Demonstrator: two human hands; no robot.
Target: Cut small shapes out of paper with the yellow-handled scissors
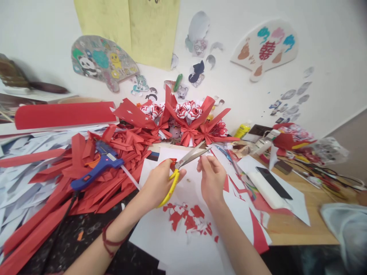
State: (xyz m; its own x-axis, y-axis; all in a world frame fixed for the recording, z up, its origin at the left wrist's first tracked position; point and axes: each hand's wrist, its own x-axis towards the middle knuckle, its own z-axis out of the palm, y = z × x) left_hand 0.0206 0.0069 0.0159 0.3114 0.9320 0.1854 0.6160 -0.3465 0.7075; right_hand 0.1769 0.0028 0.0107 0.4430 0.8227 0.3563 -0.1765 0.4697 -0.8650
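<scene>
My left hand (158,180) is closed round the handles of a pair of scissors (169,187), one yellow and one red. The blades stand partly apart and point up to the right, toward my right hand (212,178). That hand has its fingers curled in a pinch close to the blade tips; whatever it may hold is too small or hidden to make out. Beneath both hands lie white paper sheets (160,233), with a scatter of red and white paper scraps (189,220) between my forearms.
To the left, a blue glue gun (99,165) rests on a heap of folded red paper strips (114,191) beside many white ones (20,183). Red paper bouquets (186,118) stand against the wall. A dark phone (273,182) and a white roll-shaped item (268,189) lie right.
</scene>
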